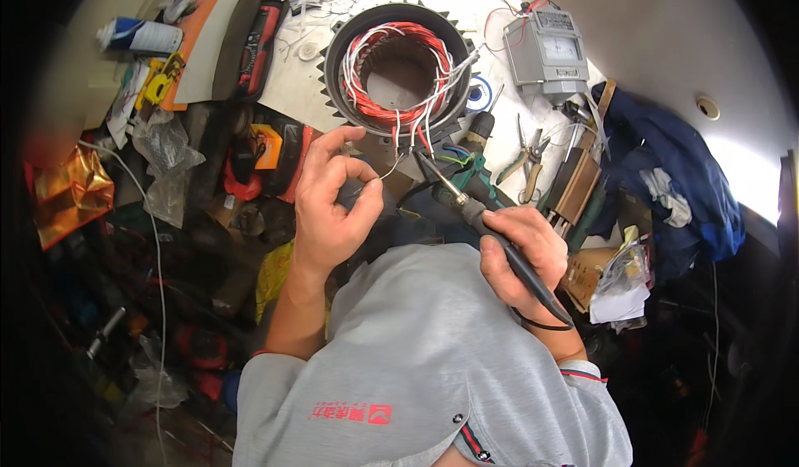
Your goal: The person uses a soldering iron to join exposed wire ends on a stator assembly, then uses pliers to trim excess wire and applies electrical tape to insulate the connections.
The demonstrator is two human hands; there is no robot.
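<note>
A dark finned motor housing [330, 72] stands on the bench, its ring of red windings [356, 92] wrapped with white sleeving. Several sleeved leads [396, 131] come down over its near edge. Just left of these leads is my left hand [334, 196], thumb and forefinger pinching a thin silvery wire, apparently solder wire [391, 170]. From the right, my right hand [524, 252] grips the black handle of a soldering iron [487, 220]. Its tip points up-left at the lead ends, close to the solder wire; whether they touch is too small to tell.
A green power drill [476, 171] lies right of the leads, near pliers [533, 170] and a blue-and-white spool [479, 94]. Behind stands a grey analog meter [528, 61]. A red multimeter [261, 48] in its case lies left. Dark blue cloth [682, 176] hangs at right.
</note>
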